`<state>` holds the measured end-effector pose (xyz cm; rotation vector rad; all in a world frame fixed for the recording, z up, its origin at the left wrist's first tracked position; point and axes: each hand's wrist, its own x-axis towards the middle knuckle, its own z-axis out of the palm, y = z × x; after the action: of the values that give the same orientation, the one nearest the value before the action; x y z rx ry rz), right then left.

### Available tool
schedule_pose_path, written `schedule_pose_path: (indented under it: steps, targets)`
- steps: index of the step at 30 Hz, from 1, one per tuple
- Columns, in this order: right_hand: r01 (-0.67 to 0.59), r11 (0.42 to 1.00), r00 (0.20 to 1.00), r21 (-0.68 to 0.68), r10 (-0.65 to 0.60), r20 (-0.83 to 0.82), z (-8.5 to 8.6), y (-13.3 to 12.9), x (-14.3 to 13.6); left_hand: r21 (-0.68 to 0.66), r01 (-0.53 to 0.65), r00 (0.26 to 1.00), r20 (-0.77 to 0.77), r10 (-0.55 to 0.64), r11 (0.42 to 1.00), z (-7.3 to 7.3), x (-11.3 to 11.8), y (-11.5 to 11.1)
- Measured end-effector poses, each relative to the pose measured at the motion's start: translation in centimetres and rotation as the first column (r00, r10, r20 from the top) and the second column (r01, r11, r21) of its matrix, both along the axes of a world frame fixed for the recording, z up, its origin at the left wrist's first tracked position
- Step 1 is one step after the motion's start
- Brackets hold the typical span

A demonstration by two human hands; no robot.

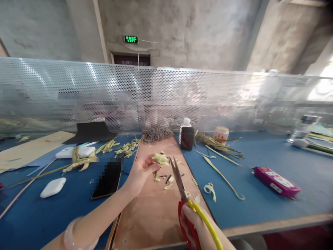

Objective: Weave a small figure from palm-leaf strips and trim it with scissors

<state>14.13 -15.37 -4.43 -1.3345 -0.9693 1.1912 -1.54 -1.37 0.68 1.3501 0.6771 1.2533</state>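
My left hand (144, 170) pinches a small pale yellow-green piece of folded plant leaf or husk (161, 158) over the brown board (145, 215). In my right hand (195, 218) is a pair of scissors (179, 175) with one red and one yellow handle. Their blades are slightly apart and point up and away, with the tips just right of the pale piece. Whether a blade touches it I cannot tell. Several small cut scraps (168, 186) lie on the board under the hands.
A grey coil of cord (157, 134) lies at the board's far end. Left are a black phone (108, 180), a white case (53, 187) and pale woven pieces (128, 148). Right are a bottle (185, 123), another phone (187, 138), dry stalks (215, 144) and a purple packet (277, 182).
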Motion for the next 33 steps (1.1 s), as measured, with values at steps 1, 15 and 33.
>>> schedule_pose_path:
  steps: [1,15,33]
  targets:
    - [0.029,0.999,0.998,-0.043,-0.031,-0.054,0.4,-0.1,0.0,-0.028,0.009,1.0,0.029,-0.008,1.0,0.0,0.0,0.2]
    - [-0.134,0.983,0.991,0.127,0.135,0.004,3.0,1.8,3.5,-0.177,0.007,0.998,0.055,0.003,0.984,-0.7,-1.0,2.5]
    - [-0.355,0.83,0.823,0.43,0.059,0.566,5.1,11.6,6.3,-0.077,-0.018,0.942,0.333,0.043,0.997,4.1,1.6,3.6]
